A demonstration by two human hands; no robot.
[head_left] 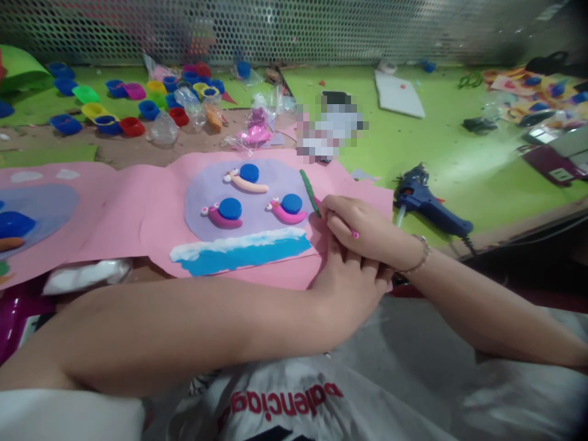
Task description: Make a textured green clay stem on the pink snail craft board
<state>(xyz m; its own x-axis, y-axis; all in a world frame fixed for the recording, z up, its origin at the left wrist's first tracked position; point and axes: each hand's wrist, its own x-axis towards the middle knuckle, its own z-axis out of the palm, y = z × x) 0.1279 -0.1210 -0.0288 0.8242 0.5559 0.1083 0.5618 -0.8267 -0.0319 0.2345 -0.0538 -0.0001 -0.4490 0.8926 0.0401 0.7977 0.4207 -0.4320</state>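
My right hand (367, 229) is closed around a thin pink stick-like tool (355, 234); its front part lies against a green clay strip (309, 187) on the pink sheet (156, 211). Just below, my left hand (346, 282) rests on the sheet's right edge, fingers stretched out and partly covered by my right hand. Left of the hands, three clay snails with blue cap shells, one being a pink snail (288, 211), sit on a lilac oval (202, 184). Under them runs a blue and white clay band (243, 254).
A blue glue gun (432, 205) with a cord lies right of the sheet. Colourful plastic caps (132, 127) and bagged clay (255, 131) are spread behind it. A white board (399, 95) lies farther back, before a perforated metal panel (257, 33).
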